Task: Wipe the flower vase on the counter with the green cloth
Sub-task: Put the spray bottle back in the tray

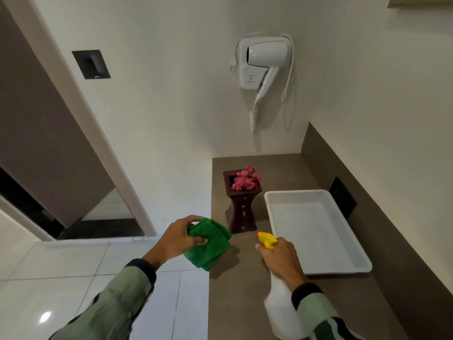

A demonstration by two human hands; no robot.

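A dark brown square vase [241, 209] with pink flowers [245, 179] stands upright on the brown counter [245, 290] near its left edge. My left hand [176, 239] grips a folded green cloth [208, 244], held just left of and in front of the vase without touching it. My right hand [279, 256] holds a white spray bottle [279, 312] with a yellow nozzle [266, 239] that points toward the vase base.
A white plastic tray [318, 266] lies on the counter right of the vase. A white hair dryer [266, 62] hangs on the wall above, its coiled cord dangling. A dark wall socket [343, 196] sits behind the tray. White floor tiles lie left of the counter.
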